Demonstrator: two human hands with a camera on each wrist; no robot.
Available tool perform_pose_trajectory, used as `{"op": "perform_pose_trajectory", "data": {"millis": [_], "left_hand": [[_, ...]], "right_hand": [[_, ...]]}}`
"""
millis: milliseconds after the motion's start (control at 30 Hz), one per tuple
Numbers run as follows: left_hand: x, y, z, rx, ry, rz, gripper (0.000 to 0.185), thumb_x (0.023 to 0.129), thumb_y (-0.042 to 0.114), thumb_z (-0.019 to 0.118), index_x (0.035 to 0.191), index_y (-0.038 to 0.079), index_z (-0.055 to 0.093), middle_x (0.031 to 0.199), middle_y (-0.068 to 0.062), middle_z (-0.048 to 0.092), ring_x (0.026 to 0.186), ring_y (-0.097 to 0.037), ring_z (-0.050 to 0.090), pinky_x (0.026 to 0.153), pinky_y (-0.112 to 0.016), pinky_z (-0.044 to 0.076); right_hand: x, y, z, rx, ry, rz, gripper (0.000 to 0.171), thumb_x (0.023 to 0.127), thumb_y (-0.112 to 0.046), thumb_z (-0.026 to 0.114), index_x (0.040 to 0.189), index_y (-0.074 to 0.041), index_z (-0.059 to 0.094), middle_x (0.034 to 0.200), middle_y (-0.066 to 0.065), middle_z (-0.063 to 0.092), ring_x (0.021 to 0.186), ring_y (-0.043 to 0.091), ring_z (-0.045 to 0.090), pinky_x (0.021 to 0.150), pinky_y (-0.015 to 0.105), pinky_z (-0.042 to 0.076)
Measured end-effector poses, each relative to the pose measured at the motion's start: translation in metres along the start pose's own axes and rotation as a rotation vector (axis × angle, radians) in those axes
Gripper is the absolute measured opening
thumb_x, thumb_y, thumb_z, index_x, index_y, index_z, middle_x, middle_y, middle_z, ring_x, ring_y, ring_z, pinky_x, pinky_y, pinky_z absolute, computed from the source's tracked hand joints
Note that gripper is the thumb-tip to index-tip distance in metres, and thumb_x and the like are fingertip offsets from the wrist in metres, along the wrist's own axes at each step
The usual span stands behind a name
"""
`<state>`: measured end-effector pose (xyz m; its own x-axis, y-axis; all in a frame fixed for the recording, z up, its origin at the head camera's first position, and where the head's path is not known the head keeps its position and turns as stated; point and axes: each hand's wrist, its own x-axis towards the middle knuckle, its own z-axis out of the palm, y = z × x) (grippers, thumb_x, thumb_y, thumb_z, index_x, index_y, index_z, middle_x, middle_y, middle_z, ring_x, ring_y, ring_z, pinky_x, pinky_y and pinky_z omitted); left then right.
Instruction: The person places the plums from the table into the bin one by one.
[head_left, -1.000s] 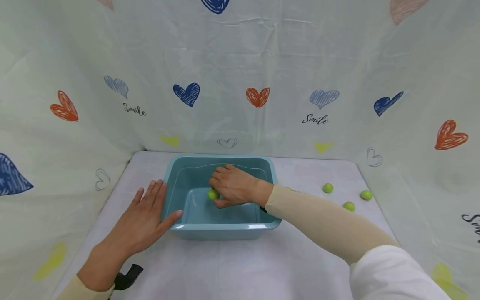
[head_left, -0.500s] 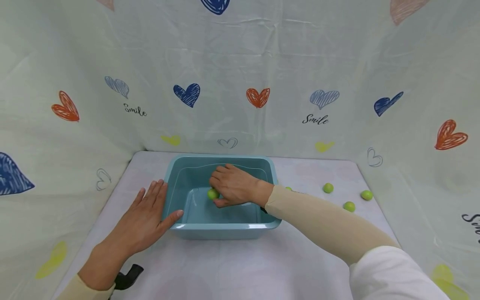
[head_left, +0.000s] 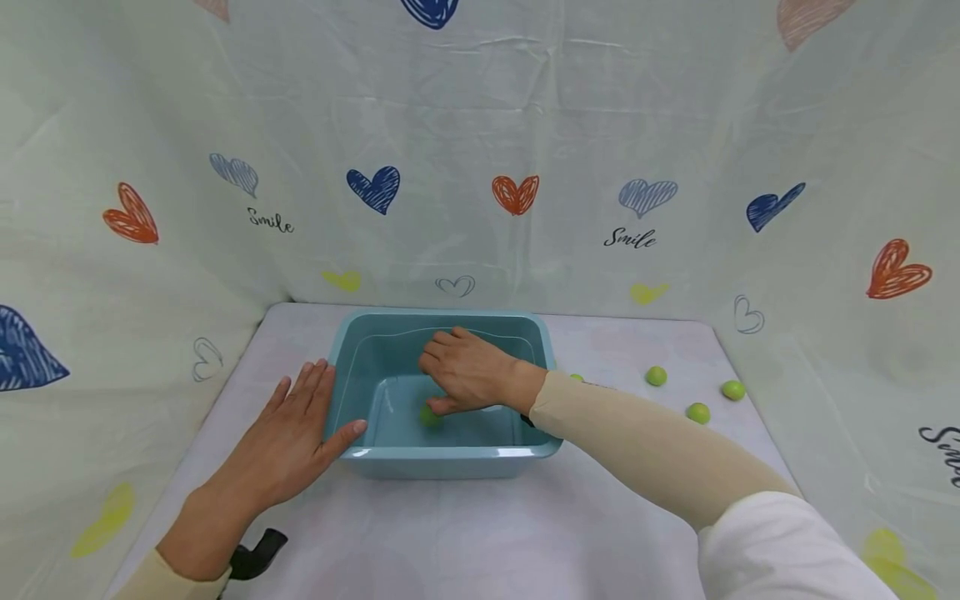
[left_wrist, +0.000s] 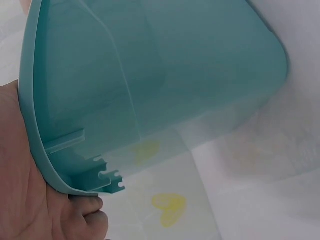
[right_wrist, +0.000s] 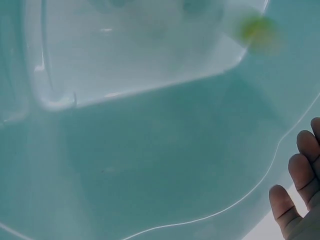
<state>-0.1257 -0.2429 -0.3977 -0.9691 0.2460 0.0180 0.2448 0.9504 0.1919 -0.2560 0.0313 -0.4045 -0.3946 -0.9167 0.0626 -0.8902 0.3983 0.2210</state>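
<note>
A teal plastic basin (head_left: 450, 454) holding water stands mid-table. My right hand (head_left: 468, 371) hovers inside it with relaxed fingers, holding nothing. A small green ball (head_left: 430, 415) lies in the water just below my thumb; in the right wrist view the ball (right_wrist: 256, 30) is a blur near the basin's floor, with my fingertips (right_wrist: 300, 170) at the right edge. My left hand (head_left: 288, 433) lies flat against the basin's left wall, thumb at the front corner of the rim. In the left wrist view, the palm (left_wrist: 30, 200) presses the basin's rim (left_wrist: 40, 150).
Three green balls (head_left: 656, 376) (head_left: 732, 389) (head_left: 698, 412) lie on the white table to the right, and another (head_left: 576, 377) peeks out behind my forearm. Heart-printed cloth walls close in the back and sides. A black strap (head_left: 255, 554) sits at my left wrist.
The green ball has left my right hand's fingers and dropped into the water toward the basin's front. My left hand has stayed put.
</note>
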Motion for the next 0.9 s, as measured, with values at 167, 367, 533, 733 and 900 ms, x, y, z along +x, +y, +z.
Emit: {"op": "perform_pose_trajectory", "data": {"millis": [167, 367, 533, 733, 900], "left_hand": [[0.0, 0.0, 0.0, -0.007, 0.003, 0.002, 0.101, 0.103, 0.067, 0.05, 0.162, -0.011, 0.022, 0.169, -0.033, 0.024, 0.158, -0.051, 0.023, 0.126, -0.069, 0.02], [0.0, -0.001, 0.0, -0.008, 0.008, 0.012, 0.1, 0.104, 0.065, 0.05, 0.162, -0.012, 0.023, 0.169, -0.033, 0.025, 0.157, -0.051, 0.024, 0.126, -0.07, 0.021], [0.0, -0.001, 0.002, -0.009, 0.006, 0.007, 0.101, 0.104, 0.066, 0.05, 0.162, -0.012, 0.022, 0.169, -0.034, 0.024, 0.157, -0.052, 0.024, 0.125, -0.07, 0.021], [0.001, -0.001, 0.003, -0.012, 0.01, 0.004, 0.101, 0.104, 0.066, 0.05, 0.163, -0.012, 0.021, 0.169, -0.034, 0.024, 0.157, -0.052, 0.023, 0.125, -0.071, 0.02], [0.001, -0.001, 0.004, -0.016, 0.011, 0.005, 0.101, 0.104, 0.065, 0.05, 0.163, -0.012, 0.02, 0.169, -0.034, 0.023, 0.157, -0.053, 0.023, 0.125, -0.071, 0.021]], "right_hand": [[-0.001, 0.0, -0.001, -0.013, -0.007, 0.001, 0.043, 0.099, -0.056, 0.062, 0.111, -0.015, 0.066, 0.102, -0.003, 0.064, 0.096, 0.017, 0.055, 0.08, 0.032, 0.042], [-0.003, 0.003, -0.014, -0.027, 0.022, 0.023, 0.042, 0.101, -0.054, 0.061, 0.114, -0.015, 0.067, 0.104, -0.004, 0.066, 0.099, 0.017, 0.056, 0.082, 0.032, 0.043], [-0.014, 0.015, -0.046, -0.031, 0.148, 0.073, 0.036, 0.101, -0.046, 0.066, 0.113, -0.012, 0.069, 0.103, 0.0, 0.068, 0.097, 0.02, 0.056, 0.082, 0.035, 0.044], [-0.047, 0.042, -0.08, 0.004, 0.293, 0.156, 0.027, 0.1, -0.033, 0.068, 0.112, -0.009, 0.068, 0.106, 0.005, 0.069, 0.101, 0.026, 0.058, 0.085, 0.041, 0.047], [-0.085, 0.066, -0.087, 0.054, 0.304, 0.308, 0.029, 0.099, -0.031, 0.07, 0.114, -0.006, 0.07, 0.108, 0.009, 0.071, 0.105, 0.03, 0.059, 0.089, 0.046, 0.048]]}}
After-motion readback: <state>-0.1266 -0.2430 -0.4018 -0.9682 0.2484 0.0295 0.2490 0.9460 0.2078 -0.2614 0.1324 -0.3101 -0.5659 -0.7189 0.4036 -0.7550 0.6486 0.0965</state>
